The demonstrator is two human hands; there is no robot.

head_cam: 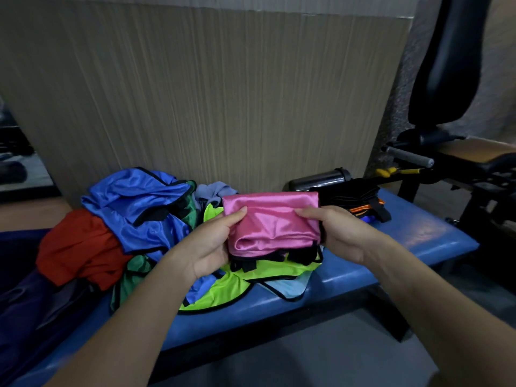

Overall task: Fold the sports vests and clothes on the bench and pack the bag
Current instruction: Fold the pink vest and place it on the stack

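Pink vest (pixel 272 224), folded compact, held above desk (pixel 418 233). Left hand (pixel 213 244) and right hand (pixel 339 233) each pinch one side, likely keeping folds from slipping. Unfolded pile (pixel 134 219) lies left.

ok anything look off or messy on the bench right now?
Only the unfolded heap: the blue vest, red garment and neon green vest lie crumpled on the bench, with the neon one drooping over its front edge. The pink vest is neatly folded, held by the left hand and right hand. No visible damage.
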